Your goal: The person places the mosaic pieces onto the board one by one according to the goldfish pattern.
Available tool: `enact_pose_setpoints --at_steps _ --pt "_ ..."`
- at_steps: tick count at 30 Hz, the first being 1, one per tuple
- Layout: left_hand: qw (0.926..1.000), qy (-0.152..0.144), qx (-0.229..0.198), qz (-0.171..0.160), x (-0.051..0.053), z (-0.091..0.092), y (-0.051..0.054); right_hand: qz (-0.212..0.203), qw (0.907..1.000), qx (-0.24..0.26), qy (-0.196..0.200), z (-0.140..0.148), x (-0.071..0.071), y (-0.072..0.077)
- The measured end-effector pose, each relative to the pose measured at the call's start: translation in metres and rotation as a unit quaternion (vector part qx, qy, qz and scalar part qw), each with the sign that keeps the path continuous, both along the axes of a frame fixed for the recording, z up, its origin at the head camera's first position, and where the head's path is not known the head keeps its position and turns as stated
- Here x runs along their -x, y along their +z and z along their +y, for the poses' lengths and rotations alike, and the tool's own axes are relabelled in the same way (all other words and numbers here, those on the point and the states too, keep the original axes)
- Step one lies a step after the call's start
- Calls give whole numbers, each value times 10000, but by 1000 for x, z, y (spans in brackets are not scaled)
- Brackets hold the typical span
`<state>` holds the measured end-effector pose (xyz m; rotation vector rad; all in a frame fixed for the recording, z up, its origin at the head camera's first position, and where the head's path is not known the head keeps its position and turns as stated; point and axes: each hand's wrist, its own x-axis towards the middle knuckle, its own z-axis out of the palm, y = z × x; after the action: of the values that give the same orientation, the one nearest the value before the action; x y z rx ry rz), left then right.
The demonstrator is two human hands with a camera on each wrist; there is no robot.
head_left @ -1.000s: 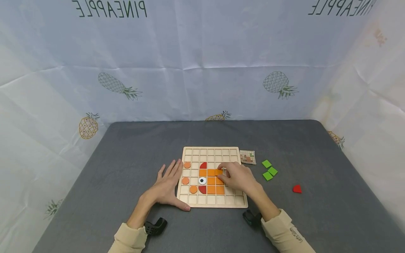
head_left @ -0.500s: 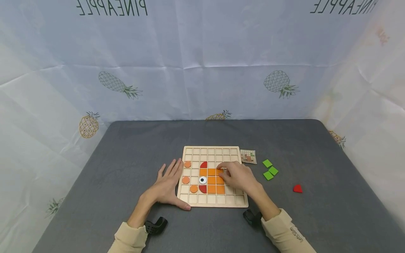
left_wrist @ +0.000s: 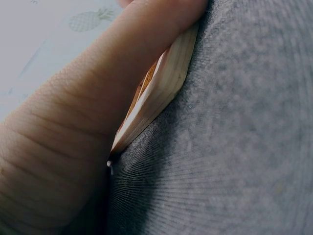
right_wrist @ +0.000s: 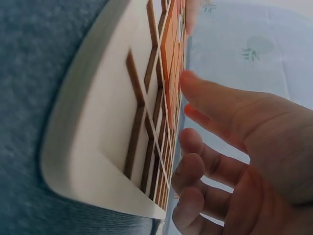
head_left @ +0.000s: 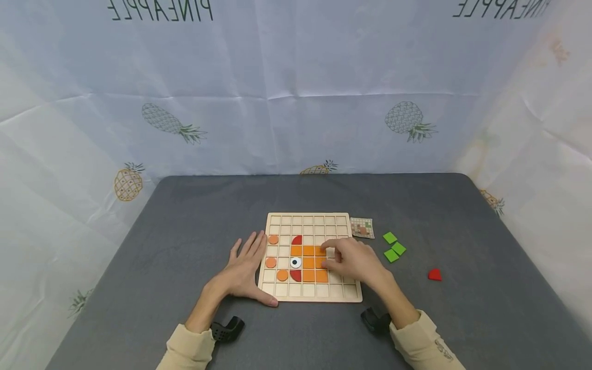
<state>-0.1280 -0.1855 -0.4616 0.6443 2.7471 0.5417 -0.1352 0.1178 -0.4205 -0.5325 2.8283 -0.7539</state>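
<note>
A wooden grid board (head_left: 310, 293) lies on the dark grey table. Orange square tiles (head_left: 308, 263) fill several of its cells, beside an eye tile (head_left: 295, 262) and two red rounded pieces (head_left: 297, 240). Orange discs (head_left: 270, 262) sit toward the left side. My left hand (head_left: 245, 272) rests spread along the board's left edge, thumb at the near corner; the left wrist view shows the thumb against the wooden edge. Over the right end of the orange tiles is my right hand (head_left: 353, 259), thumb and forefinger apart at them. No piece shows between its fingers (right_wrist: 215, 98).
Several green tiles (head_left: 391, 255) and a red piece (head_left: 435, 274) lie on the table to the right. A small pattern card (head_left: 362, 228) sits against the board's upper right edge. A pineapple-print cloth (head_left: 296, 123) hangs behind the table.
The upper right orange square, a little askew before, now lies flush in its cell. My right hand has let go of it and drawn slightly right. The left hand stays put.
</note>
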Motion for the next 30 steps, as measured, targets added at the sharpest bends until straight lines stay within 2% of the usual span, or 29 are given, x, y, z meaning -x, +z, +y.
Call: enact_pose_setpoints --at_steps 4,17,30 --pt "10000 5 -16 -17 0 -1 0 -137 9999 -83 29 -1 -2 0" --pt "9999 -64 -81 54 -1 -3 1 -6 9999 -90 -140 6 -6 2" --pt "9999 -55 -117 58 0 -1 1 288 9993 191 -136 34 -17 2"
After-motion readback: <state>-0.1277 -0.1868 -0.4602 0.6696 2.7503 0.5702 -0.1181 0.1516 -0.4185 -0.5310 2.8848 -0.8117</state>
